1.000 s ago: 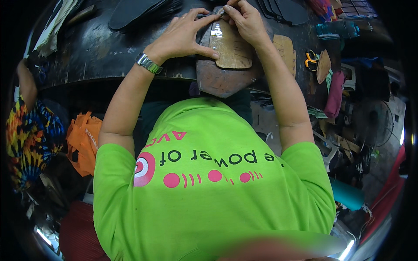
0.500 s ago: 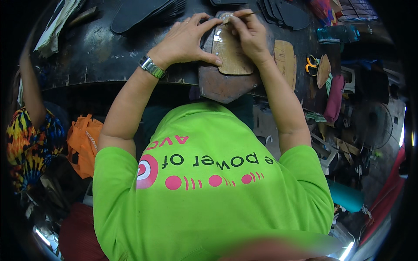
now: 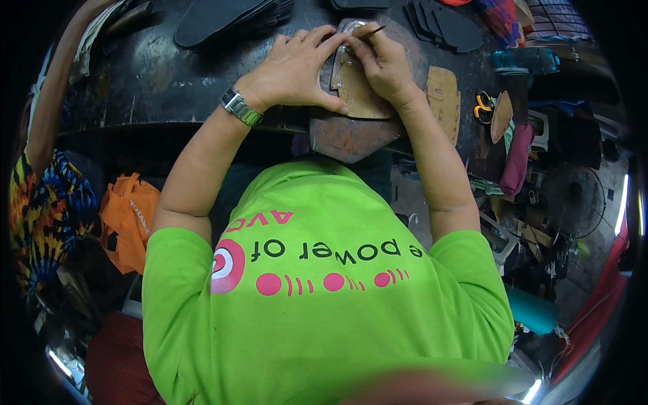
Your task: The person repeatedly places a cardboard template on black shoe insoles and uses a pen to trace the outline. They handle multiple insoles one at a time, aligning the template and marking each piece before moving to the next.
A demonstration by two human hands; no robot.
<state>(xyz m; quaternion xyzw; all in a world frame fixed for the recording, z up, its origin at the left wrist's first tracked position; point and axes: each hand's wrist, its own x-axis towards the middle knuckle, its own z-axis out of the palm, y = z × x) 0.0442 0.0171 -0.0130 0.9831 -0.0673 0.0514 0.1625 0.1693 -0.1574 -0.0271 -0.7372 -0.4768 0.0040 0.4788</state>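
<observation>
My left hand [image 3: 287, 74] spreads its fingers, with thumb and fingertips pressing on a tan, sole-like pattern piece [image 3: 359, 88]. A watch circles that wrist. My right hand [image 3: 387, 73] is closed around a thin, dark, pencil-like tool [image 3: 376, 32], whose rear end sticks out above the fingers. Its working tip is hidden near the far end of the pattern, close to my left fingertips. Beneath the pattern lies a worn brown board [image 3: 354, 138] at the table's near edge. What material, if any, lies between pattern and board cannot be made out.
Black sole-shaped sheets [image 3: 226, 23] lie on the dark table [image 3: 152, 101], with another stack [image 3: 445, 27] at far right. Right of my hand are a second tan pattern [image 3: 442, 101], orange-handled scissors [image 3: 482, 106] and a blue plastic bottle [image 3: 526, 61]. Another person's arm [image 3: 57, 88] reaches in at left.
My right hand has moved slightly nearer and left, and its tool is tilted differently. The pattern's left edge now shows a notch. The other person's arm has moved farther over the table's left end.
</observation>
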